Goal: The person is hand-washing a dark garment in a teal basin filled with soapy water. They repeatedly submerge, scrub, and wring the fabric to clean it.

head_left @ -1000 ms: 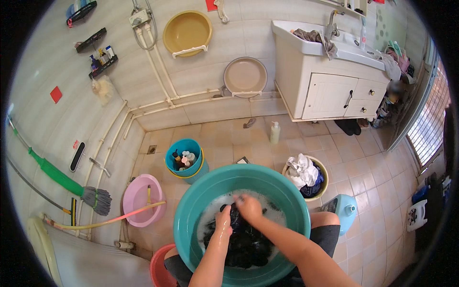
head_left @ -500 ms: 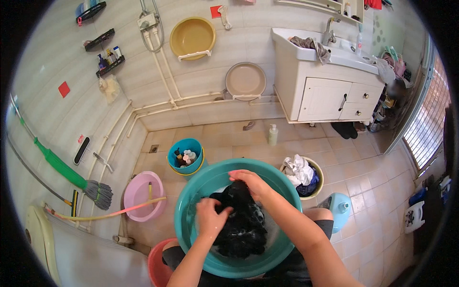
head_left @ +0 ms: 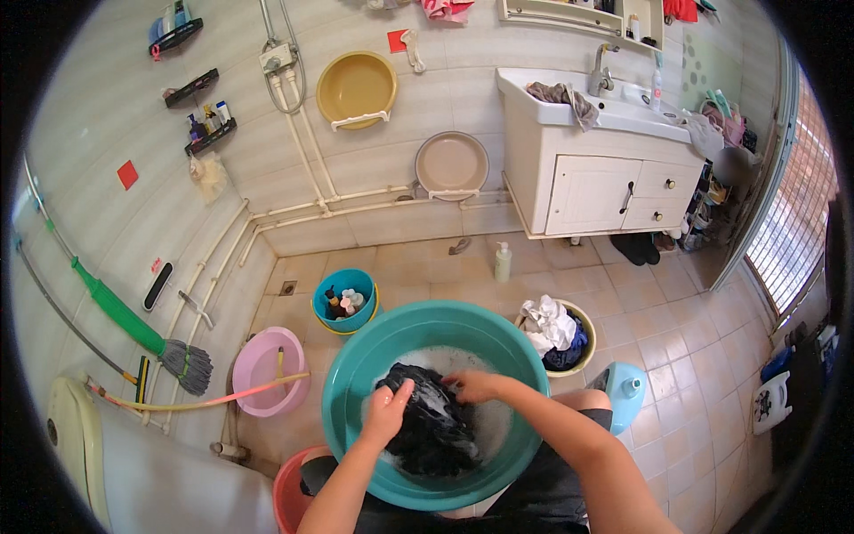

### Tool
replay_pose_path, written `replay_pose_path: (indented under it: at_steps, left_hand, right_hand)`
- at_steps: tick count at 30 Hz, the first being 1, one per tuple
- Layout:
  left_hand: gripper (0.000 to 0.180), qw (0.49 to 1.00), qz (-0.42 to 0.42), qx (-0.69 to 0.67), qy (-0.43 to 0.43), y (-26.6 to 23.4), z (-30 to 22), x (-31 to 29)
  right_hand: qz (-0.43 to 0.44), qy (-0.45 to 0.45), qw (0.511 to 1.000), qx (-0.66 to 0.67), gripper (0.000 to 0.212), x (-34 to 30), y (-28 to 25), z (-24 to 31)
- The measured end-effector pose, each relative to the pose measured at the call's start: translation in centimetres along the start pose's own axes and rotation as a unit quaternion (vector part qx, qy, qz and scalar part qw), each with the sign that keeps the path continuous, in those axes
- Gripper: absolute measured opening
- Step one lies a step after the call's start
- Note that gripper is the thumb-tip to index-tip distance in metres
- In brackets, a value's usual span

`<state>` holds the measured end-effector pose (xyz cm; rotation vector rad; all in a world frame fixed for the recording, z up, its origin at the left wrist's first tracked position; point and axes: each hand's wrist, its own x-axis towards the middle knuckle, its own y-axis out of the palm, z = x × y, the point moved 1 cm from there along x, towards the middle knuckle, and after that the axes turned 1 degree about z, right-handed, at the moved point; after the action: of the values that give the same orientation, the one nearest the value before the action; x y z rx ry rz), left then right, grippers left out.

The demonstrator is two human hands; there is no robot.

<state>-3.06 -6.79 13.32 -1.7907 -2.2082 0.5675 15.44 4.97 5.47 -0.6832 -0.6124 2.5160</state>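
A black wet garment lies bunched in the large teal basin, in front of me and between my knees. Whitish suds float around it. My left hand is closed on the garment's left upper side, thumb on top. At the upper right edge of the cloth, my right hand has its fingers curled down and pinches the fabric. Folds of the cloth hide some fingertips of both hands. What kind of garment it is, I cannot tell.
Beyond the basin stand a blue bucket of bottles, a pump bottle and a tub of white and dark blue clothes. A pink basin with a hose is at left, a light blue jug at right, a red tub nearer.
My right hand has come down from above the basin's far part to the garment. My left hand has closed on the cloth, which now lies lower and flatter. The view has shifted slightly.
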Motion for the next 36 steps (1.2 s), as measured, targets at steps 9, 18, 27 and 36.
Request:
replay_pose_path:
  at_steps: [9, 18, 27, 36]
  left_hand:
    - [0.027, 0.961, -0.131, -0.242, 0.022, -4.6, -3.7, 0.0]
    - [0.031, 0.964, -0.129, -0.232, -0.028, -9.4, -3.7, 0.6]
    - [0.032, 0.963, -0.099, -0.234, -0.086, -12.2, -0.3, 1.6]
    - [0.047, 0.985, 0.020, 0.165, 0.046, -9.2, 0.9, 1.0]
  right_hand:
    - [-0.029, -0.066, 0.965, 0.254, 0.042, -4.2, -0.3, 5.1]
    - [-0.263, -0.013, 0.797, 0.544, 0.032, -9.8, -5.2, 11.1]
    - [-0.284, 0.024, 0.819, 0.498, 0.025, -10.3, -8.6, 7.0]
    - [-0.100, 0.088, 0.956, -0.259, 0.070, -10.0, -2.8, 2.1]
